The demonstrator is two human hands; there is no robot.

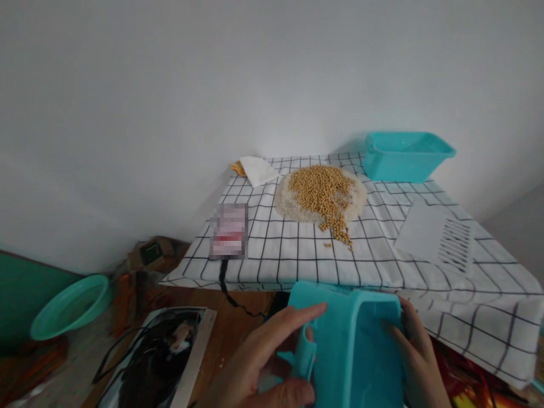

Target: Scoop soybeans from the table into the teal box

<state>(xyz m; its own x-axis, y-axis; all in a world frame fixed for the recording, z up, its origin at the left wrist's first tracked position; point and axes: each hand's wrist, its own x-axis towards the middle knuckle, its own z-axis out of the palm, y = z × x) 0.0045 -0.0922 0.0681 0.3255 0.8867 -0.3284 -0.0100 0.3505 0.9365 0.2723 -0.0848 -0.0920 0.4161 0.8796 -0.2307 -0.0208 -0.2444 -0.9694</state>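
Note:
A turquoise plastic bin (329,345) is tilted up in front of me at the table's front edge, its hollow facing right. My left hand (272,351) holds its left side around a small curved tab (305,354), index finger stretched along the wall and thumb below. On the other side, my right hand (414,351) grips the rim, its thumb inside the hollow and its fingers outside. Beyond the bin, yellow soybeans (321,187) lie heaped over a pale grain pile (289,198) on the checked tablecloth (272,260). The bin's lower part is cut off by the frame.
Another turquoise bin (408,164) stands at the back right. Near it lies a white slotted sheet (440,235). A blurred-out card (229,231) with a black strap is at left, a white cloth (257,170) behind. A green basin (72,309) stands lower left.

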